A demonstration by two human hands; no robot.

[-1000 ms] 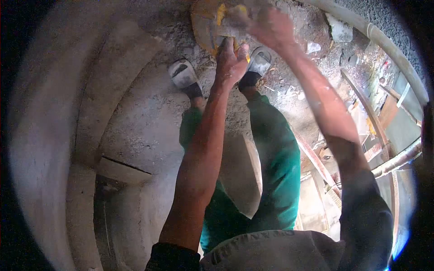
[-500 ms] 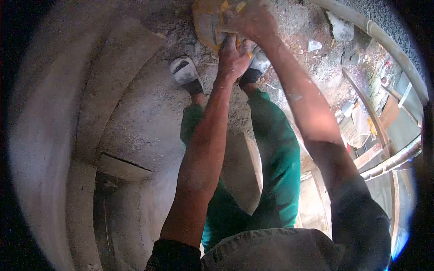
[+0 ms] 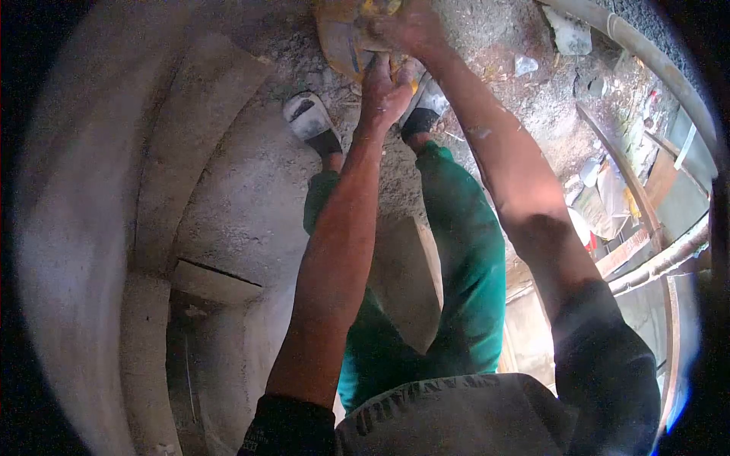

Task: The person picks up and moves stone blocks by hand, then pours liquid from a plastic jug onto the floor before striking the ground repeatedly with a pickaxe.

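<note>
Now the yellowish container (image 3: 338, 45) sits just beyond the sandals (image 3: 306, 115) over rough ground (image 3: 236, 190), its near edge held in the half-curled left hand (image 3: 386, 99). The right hand (image 3: 414, 30) has moved inward over it, bringing both hands close together; blur hides its grip and whether it holds anything.

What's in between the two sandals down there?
In the head view, the left hand shows between them, with rough ground visible beside it.
</note>
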